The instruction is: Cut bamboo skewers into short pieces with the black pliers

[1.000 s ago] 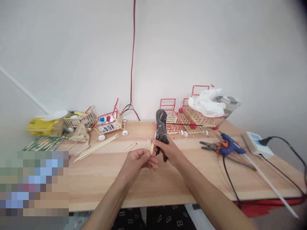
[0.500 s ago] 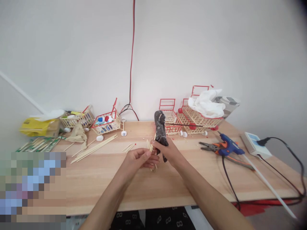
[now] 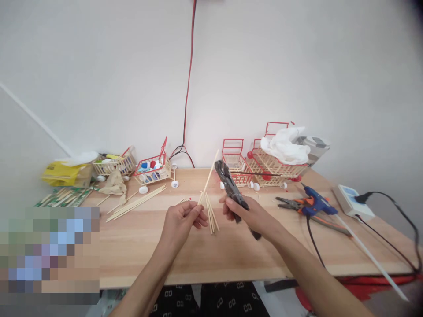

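Note:
My left hand [image 3: 189,219] is closed, pinching a thin wooden stick [image 3: 210,171] that slants up and to the right. My right hand [image 3: 245,211] wraps round the handles of black pliers [image 3: 231,187], whose head points up and left, apart from the stick. Between the hands, a small bunch of cut wooden sticks [image 3: 211,215] lies on the table. A few short sticks [image 3: 183,200] are partly hidden behind my left hand. Longer sticks [image 3: 137,203] lie in a loose pile to the left.
Small stick-built carts [image 3: 152,169] with red trim line the wall, more of them [image 3: 236,165] at centre right. A blue glue gun [image 3: 317,200] lies by orange-handled pliers [image 3: 287,202] and a white power strip [image 3: 353,200]. Left are a yellow packet [image 3: 66,174] and a crumpled cloth [image 3: 114,185].
My right hand has moved right with the pliers, away from my left hand. The stick in my left hand now stands out upward, and the bunch of cut sticks shows between the hands.

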`<state>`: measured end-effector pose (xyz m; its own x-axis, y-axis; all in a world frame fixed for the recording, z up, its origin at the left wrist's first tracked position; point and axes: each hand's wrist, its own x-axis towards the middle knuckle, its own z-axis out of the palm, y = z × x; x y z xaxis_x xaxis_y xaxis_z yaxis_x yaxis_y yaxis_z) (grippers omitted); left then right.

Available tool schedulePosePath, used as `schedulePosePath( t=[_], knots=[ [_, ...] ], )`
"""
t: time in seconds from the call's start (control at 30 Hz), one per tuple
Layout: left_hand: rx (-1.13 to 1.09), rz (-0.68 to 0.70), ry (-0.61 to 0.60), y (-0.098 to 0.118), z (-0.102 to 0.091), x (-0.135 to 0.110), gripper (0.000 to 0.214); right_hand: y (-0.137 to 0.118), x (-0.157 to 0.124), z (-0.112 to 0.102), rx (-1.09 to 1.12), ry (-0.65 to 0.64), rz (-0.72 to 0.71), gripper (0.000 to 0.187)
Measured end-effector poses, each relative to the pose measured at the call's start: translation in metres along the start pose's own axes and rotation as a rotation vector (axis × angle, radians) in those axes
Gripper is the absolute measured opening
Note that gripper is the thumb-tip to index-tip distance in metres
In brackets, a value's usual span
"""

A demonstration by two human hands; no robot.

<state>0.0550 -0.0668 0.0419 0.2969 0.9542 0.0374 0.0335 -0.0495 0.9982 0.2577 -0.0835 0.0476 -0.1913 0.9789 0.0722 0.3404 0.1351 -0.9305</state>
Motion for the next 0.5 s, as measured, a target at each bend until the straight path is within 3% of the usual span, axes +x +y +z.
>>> schedulePosePath(
  t=[0.2,0.5],
  knots=[
    [0.142,0.097,0.016,0.011,0.005,-0.011,0.023,-0.002,-0.046,-0.017,-0.163,-0.182,0.219,0.052],
    [0.495,0.251,0.015,0.009,0.017,-0.021,0.027,-0.017,-0.045,-0.014,-0.153,-0.260,0.294,0.058]
  ],
)
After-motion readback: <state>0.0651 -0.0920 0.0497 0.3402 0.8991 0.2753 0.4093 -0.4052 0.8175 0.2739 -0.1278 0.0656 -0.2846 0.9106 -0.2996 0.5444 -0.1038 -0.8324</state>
